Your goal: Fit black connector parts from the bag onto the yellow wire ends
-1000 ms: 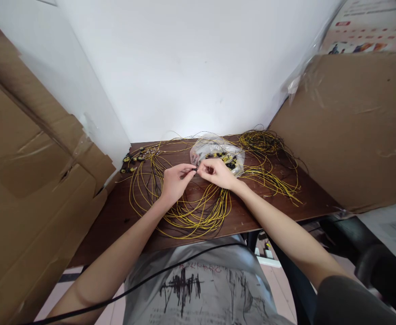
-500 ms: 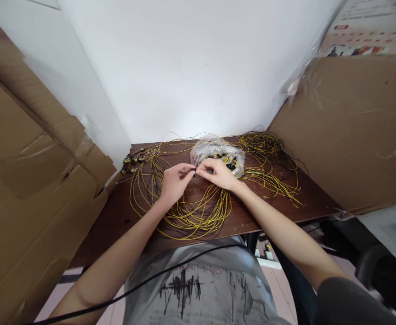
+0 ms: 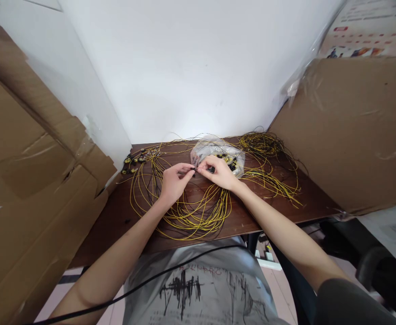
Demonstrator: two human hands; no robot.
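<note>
Over the middle of the table, my left hand pinches a small black piece between thumb and fingertips. Its exact kind is too small to make out. My right hand comes against it from the right, thumb and forefinger pinched together; whatever lies in that pinch is hidden. Below and around both hands spreads a loop of yellow and black wires. Just behind my right hand sits a clear plastic bag with several small yellow-and-black parts in it.
More yellow-and-black parts lie at the table's left, on wire ends. A coiled wire bundle is at the back right, with loose wire ends before it. Cardboard walls the left, a carton the right. A black cable crosses my lap.
My right hand's fingertips have shifted slightly up and away from the left hand's. The black piece shows a little more between them. The left hand has hardly moved.
</note>
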